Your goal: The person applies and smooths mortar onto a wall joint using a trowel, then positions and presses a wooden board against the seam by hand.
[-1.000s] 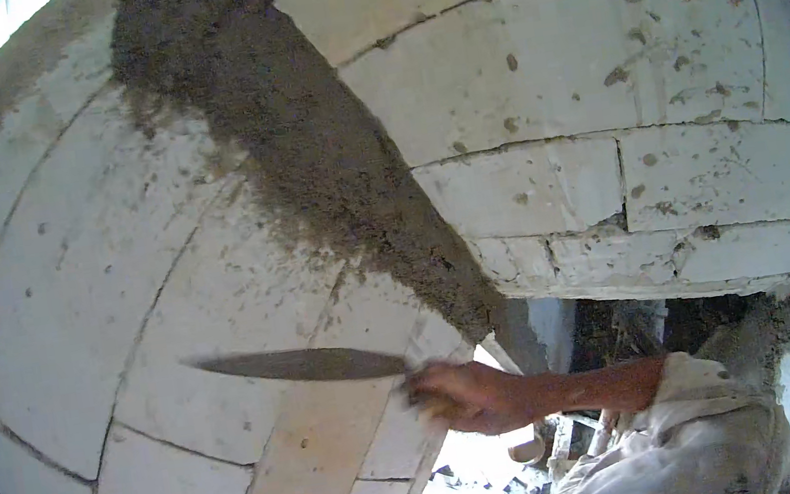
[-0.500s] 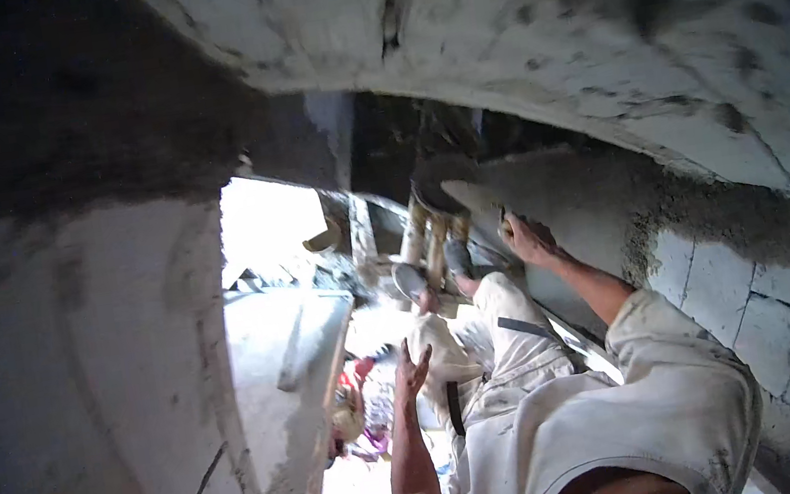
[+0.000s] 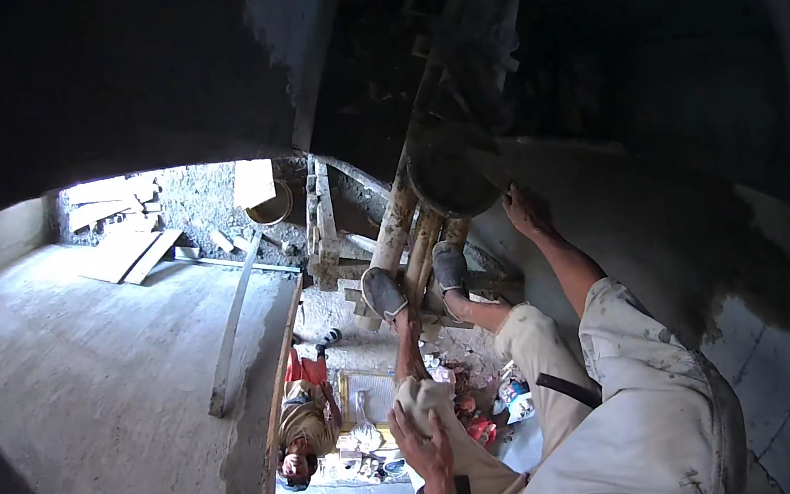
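Note:
My right hand [image 3: 528,211] is raised ahead of me at the right, its fingers closed round the handle of a trowel [image 3: 489,171]. The trowel's blade is dim and reaches toward the rim of a dark round bucket [image 3: 451,178], whose contents are lost in shadow. My left hand [image 3: 425,443] holds nothing; its fingers are apart and lie by my left knee. Both my feet, in grey slip-on shoes [image 3: 384,294], stand on wooden poles [image 3: 396,232] just below the bucket.
Far below at the left, another person [image 3: 303,417] is on the lower level beside a framed mesh screen [image 3: 368,397] and scattered debris. A concrete slab [image 3: 98,360] carries a long board [image 3: 237,330]. Partly plastered block wall [image 3: 765,367] rises close at my right.
My view has swung down and left, showing the slab and lower floor. My left hand has come from mid-air to my knee. My right hand still grips the trowel near the bucket.

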The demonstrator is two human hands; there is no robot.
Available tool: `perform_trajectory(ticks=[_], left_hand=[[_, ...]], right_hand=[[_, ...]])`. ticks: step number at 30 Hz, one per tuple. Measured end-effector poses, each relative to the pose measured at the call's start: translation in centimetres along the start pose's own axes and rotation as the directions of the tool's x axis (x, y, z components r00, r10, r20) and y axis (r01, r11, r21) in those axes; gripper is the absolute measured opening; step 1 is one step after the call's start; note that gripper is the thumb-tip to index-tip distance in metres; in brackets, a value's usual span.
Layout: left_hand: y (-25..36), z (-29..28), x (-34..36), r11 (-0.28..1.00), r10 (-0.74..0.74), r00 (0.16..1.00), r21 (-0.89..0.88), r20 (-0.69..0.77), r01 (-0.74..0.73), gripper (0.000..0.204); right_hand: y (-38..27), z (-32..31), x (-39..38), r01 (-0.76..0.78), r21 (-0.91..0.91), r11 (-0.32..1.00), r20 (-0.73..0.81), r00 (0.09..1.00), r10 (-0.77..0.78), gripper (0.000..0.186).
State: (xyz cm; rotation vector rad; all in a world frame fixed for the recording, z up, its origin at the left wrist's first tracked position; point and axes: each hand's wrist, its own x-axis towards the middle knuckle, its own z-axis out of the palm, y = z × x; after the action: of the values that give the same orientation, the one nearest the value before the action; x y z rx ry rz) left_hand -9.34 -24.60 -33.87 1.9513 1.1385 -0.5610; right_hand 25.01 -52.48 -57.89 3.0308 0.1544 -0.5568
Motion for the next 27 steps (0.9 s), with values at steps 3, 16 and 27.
perform_trajectory(ticks=[3,16,27], left_hand=[[0.2,-0.4,-0.4,1.000,-0.020,1.000,0.005,-0.014,0.020,0.068],[-1.3,-0.8,-0.6,0.999,0.032,0.999,0.027,0.005,-0.032,0.070],[-5.5,-7.9,-6.4,0.894,0.355,0.875,-0.394,0.328,-0.215,0.069]], right_hand=[[-3.5,4.8,0.5,-0.108,0.143,0.984,0.122,0.988,0.091,0.032],[-1.0,3.7,-3.4,-0.404,0.735,0.544,0.447,0.892,0.058,0.042],[-10.5,-22.2,-15.5,-0.149,0.907,0.394,0.265,0.929,-0.257,0.030]])
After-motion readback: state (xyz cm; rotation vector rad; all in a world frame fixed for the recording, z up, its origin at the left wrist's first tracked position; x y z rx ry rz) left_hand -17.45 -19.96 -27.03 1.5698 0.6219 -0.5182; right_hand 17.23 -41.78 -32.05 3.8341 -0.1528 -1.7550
